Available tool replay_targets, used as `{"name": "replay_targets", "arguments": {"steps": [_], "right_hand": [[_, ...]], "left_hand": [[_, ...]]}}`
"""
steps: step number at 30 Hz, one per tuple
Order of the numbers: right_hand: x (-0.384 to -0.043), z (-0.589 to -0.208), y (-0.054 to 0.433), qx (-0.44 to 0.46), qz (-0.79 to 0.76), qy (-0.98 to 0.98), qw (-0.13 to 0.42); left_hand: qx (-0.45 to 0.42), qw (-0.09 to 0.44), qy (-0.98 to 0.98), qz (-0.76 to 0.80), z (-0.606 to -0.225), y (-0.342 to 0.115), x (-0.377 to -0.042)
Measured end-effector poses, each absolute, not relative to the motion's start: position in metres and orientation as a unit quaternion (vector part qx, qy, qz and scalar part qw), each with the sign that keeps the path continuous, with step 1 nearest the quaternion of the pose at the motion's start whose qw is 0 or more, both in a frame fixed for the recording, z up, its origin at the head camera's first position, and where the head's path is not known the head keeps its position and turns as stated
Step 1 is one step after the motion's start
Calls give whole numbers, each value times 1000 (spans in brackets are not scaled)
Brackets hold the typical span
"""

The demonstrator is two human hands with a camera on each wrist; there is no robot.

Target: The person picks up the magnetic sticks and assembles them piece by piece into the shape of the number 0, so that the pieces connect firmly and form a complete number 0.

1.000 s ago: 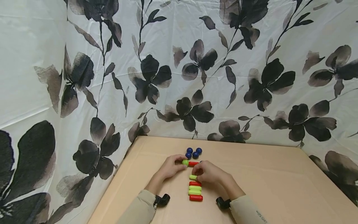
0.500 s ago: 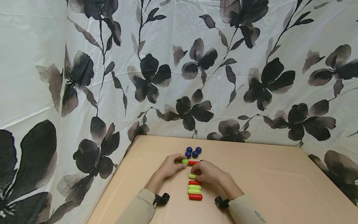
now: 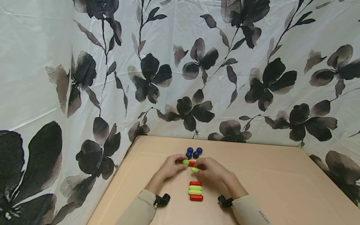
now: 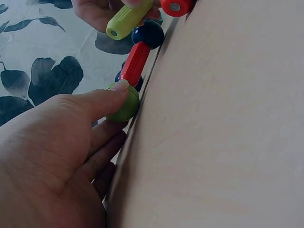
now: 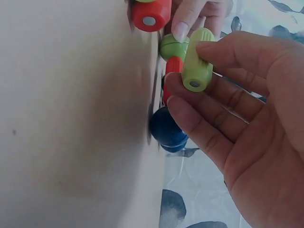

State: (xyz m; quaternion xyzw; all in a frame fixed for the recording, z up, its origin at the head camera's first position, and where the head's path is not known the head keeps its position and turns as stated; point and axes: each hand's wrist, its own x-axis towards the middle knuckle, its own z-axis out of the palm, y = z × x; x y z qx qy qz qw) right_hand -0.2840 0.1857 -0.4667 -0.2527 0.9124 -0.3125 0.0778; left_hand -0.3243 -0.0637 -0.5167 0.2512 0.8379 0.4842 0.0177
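My left hand [image 3: 170,167] pinches a green ball [image 4: 126,108] between thumb and fingers. From that ball runs a red magnetic rod [image 4: 135,61], with a dark blue ball [image 5: 165,127] at its other end. My right hand [image 3: 213,168] holds a yellow-green magnetic rod [image 5: 195,66] between thumb and fingertips, a metal dot showing on its end. In the head view this rod is just on the near side of the red one, and the right fingers hide the blue ball at the joined piece's right end.
Several loose dark blue balls [image 3: 196,154] lie behind the hands. Nearer the person, red and yellow-green rods [image 3: 195,192] lie side by side in a short stack on the tan tabletop [image 3: 267,184]. A flowered cloth [image 3: 157,118] hangs behind the table.
My right hand has taken the yellow-green rod away from the far end of the row and moved it forward, close to the red rod. My left hand stays on the green ball.
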Motion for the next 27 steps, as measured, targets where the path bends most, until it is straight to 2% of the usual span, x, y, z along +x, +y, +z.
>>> {"name": "replay_targets", "arguments": {"steps": [12,18,27], "right_hand": [[-287,-465,192,-238,-345,906,63],[-290,-463,196,-268,-331,903,54],[-291,-463,203,-271,-358,890,77]], "left_hand": [[252,15,837,485,-518,-64,-326],[247,21,836,490,-516,-64,-325],[247,24,835,492,-516,-64,-325]]}}
